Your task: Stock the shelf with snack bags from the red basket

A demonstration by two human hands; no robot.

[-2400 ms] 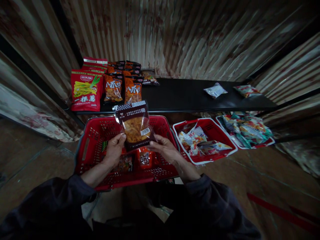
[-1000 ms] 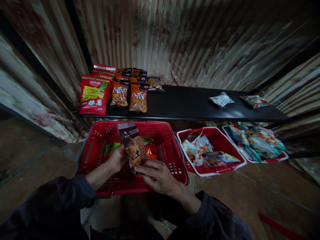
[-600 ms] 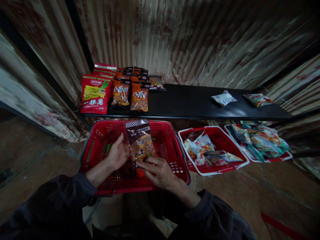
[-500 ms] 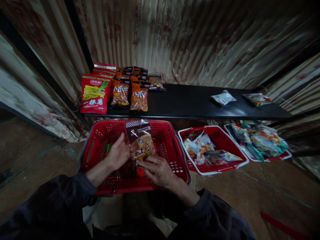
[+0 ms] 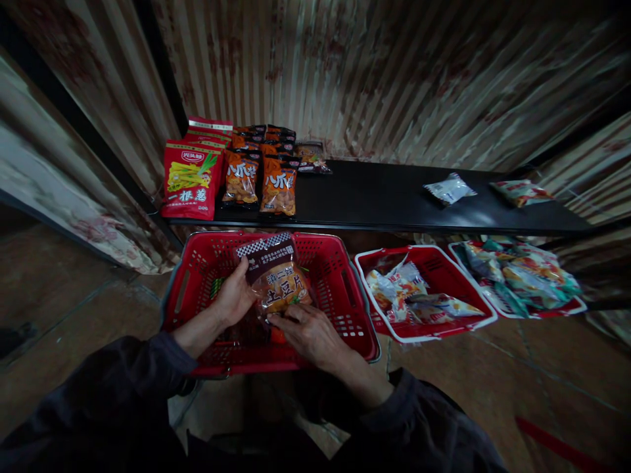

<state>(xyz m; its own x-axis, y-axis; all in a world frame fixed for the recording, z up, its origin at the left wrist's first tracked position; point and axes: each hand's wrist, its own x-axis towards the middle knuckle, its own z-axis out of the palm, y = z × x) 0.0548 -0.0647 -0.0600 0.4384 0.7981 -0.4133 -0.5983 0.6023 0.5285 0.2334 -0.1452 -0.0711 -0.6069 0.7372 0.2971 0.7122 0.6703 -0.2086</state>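
Above a large red basket (image 5: 197, 358), a brown-topped bag of potato chips (image 5: 279, 279) is held with its printed front facing me. My left hand (image 5: 235, 292) grips its left edge, the thumb along the side and the other fingers partly hidden behind the bag. Down at the bag's lower edge, my right hand (image 5: 310, 335) pinches it with bent fingers. Beneath the hands, other packets inside the basket are mostly covered.
A black shelf (image 5: 365, 197) carries red snack bags (image 5: 190, 180), orange snack bags (image 5: 279, 187), another packet (image 5: 311, 156), a white packet (image 5: 450, 189) and a reddish-green packet (image 5: 521, 192). Two smaller baskets (image 5: 446, 336) (image 5: 542, 314) with packets stand at the right.
The potato chip bag has turned more squarely toward me and looks spread wider. My left thumb has come onto its left edge. The view has shifted slightly.
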